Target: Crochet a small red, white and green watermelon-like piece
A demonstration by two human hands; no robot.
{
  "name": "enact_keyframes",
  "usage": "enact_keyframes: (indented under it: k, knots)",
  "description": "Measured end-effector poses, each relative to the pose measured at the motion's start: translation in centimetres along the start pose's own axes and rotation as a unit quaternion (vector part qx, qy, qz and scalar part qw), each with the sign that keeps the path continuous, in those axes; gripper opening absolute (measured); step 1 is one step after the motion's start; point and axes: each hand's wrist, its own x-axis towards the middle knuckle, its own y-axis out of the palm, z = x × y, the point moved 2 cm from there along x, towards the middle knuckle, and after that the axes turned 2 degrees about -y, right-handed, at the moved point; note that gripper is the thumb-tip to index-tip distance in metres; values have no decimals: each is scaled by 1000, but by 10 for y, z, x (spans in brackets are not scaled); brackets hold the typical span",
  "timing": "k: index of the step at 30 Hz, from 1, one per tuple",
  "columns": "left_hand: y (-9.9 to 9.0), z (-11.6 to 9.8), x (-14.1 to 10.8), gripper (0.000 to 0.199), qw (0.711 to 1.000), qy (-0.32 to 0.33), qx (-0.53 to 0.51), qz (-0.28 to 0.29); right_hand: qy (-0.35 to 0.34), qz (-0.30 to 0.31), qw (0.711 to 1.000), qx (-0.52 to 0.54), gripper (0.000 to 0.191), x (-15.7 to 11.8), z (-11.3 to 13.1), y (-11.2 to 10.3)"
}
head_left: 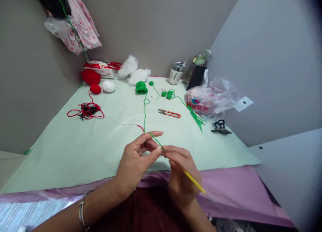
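Note:
My left hand [132, 161] pinches with thumb and fingers near the table's front edge, its index finger stretched out with green yarn [155, 139] running over it. That strand leads back to a green yarn ball [141, 88]. In my right hand [182, 173] is a crochet hook with a yellow handle [195, 182], its tip end meeting the left fingertips. Whatever small piece lies between the fingertips is mostly hidden. A red strand [141, 127] and a white strand [118, 123] also run up to my left hand.
Orange thread snips [169, 113] lie beyond my hands. Red yarn balls [91, 76], a white ball [109, 86] and a red-black tangle [88, 110] are left. Cut green strands [196, 117], a plastic bag [208, 98] and a black hair claw [220, 127] lie right. White stuffing [139, 76] sits behind.

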Motion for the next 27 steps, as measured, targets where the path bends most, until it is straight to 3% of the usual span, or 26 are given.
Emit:
enact_keyframes:
  k: [3,9,13,20,27]
  knots:
    - [4,3,-2,34,999,-20,-32,10,-16,-24,999,-35,39,-5,-1,4]
    - [9,5,-3,45,997,-33,-67,3,137,-29,987,78,28,0,-7,0]
    - [7,4,-2,50,999,-17,-42,9,234,-48,955,173,18,2,-14,2]
    - [-4,-2,3,32,999,10,11,36,310,-91,890,323,3,7,-23,3]
    - [7,1,3,42,987,-18,-21,156,337,-106,870,344,11,10,-24,0]
